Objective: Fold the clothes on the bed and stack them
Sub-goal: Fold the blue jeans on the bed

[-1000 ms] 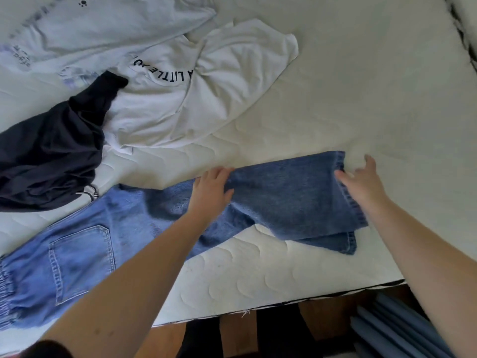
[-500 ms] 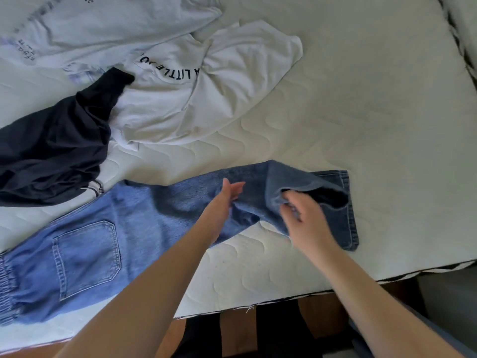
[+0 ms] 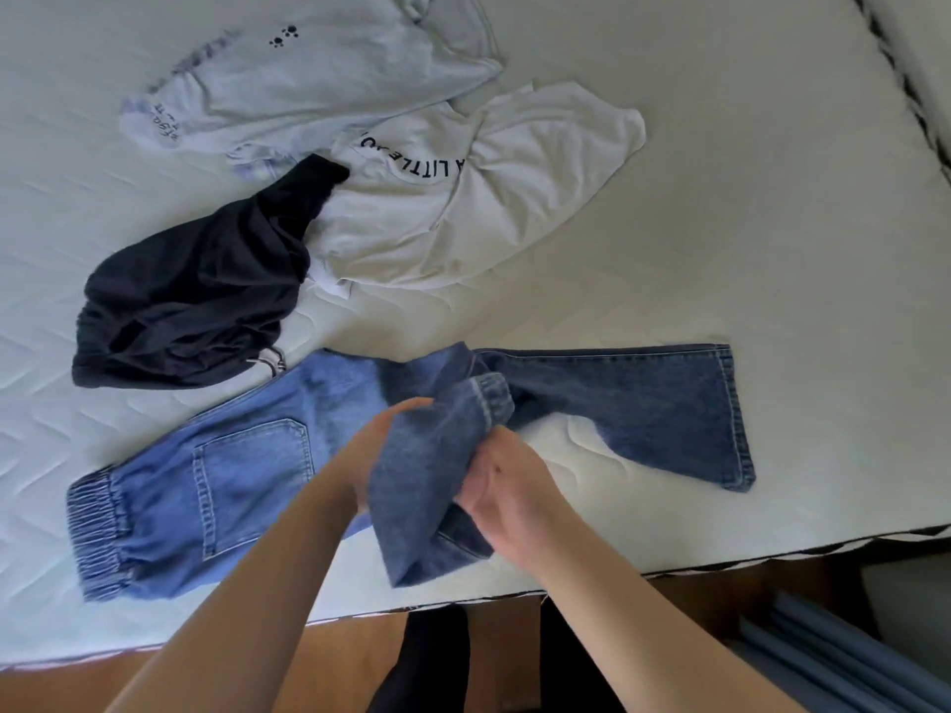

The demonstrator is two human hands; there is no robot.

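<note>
Four garments are lying on the bed (image 3: pixel 720 223): one pair of blue jeans (image 3: pixel 216 486) at lower centre, one dark garment (image 3: pixel 190 295) at left, one white lettered T-shirt (image 3: pixel 463 213) at centre, one pale printed top (image 3: pixel 309 74) at upper left. Two hands are showing.

We cannot see the left hand's (image 3: pixel 383 445) fingertips behind the jeans (image 3: pixel 643 398); the pale blue shirt (image 3: pixel 329 69) runs off the top edge.

Soft, even daylight on my mattress (image 3: pixel 720 223), no glare. Shadows faint, a bit darker under the bed edge at 6 o'clock. Motion blur on my left hand (image 3: pixel 378 450) and the jeans (image 3: pixel 427 486). Wide-angle bending toward 2 o'clock.
</note>
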